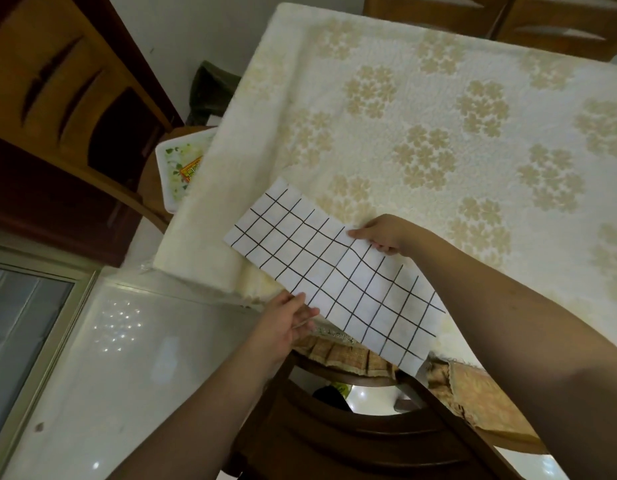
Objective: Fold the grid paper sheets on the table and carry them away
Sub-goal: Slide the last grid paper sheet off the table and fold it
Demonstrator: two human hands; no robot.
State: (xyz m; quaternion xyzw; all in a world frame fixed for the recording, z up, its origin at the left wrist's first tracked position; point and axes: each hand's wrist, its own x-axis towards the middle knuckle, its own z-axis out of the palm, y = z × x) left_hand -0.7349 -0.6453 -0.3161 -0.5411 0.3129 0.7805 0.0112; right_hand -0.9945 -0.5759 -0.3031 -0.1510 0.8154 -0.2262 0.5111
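The person is holding the grid paper [334, 275] over the table [421, 109] edge, right hand [379, 235] pinching the far edge, left hand [286, 323] gripping the near; edges should be aligning before creasing.

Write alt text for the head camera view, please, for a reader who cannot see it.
Both hands hold a grid paper sheet over the near edge of a table with a cream floral cloth: right hand pinches its far edge, left hand its near edge.
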